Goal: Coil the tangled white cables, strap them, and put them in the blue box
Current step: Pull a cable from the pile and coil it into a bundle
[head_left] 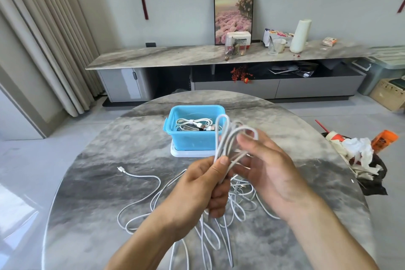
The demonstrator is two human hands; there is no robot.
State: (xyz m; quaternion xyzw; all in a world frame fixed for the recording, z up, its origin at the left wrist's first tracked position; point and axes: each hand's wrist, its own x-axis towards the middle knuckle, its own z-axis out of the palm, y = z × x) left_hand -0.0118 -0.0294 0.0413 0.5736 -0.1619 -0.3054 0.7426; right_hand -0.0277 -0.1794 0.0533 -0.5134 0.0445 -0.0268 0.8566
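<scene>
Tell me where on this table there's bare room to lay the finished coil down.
Bare marble lies left of the blue box, above the loose cable's plug end, and again right of the box toward the trash pile. The near middle is crowded: tangled cables sprawl under the left hand and right hand.

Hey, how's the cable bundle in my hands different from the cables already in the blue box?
The bundle in the hands is held up in the air, gripped by the left hand; the cables in the blue box lie at rest inside the blue box. The held bundle shows no strap and its loops fan out; one coil in the box has a band around it. Both are white.
</scene>
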